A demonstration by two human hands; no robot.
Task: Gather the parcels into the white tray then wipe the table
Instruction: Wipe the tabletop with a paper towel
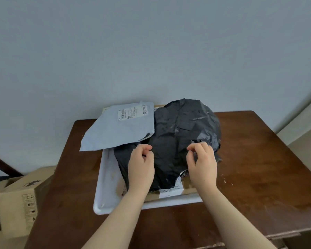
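Both hands hovered low over the black parcel [183, 132] heaped in the white tray [106, 177] at mid-frame.

The pile looked unsteady. The grey mailer [120, 130] overhung the tray's left rim at the upper left, and the black parcel bulged past the right rim, so a nudge or a shifted tray could tip either onto the bench [258, 159] and put it in the way of the wiping. Specks [224, 178] lay on the bench to the right of the tray. The left hand [141, 168] and right hand [202, 166] were set apart, palms down with forearms reaching in from the lower edge. Their fingers curled at the crinkled plastic, but whether they pinched it or merely touched it could not be told. A flat cardboard parcel [187, 191] lay under the black one.
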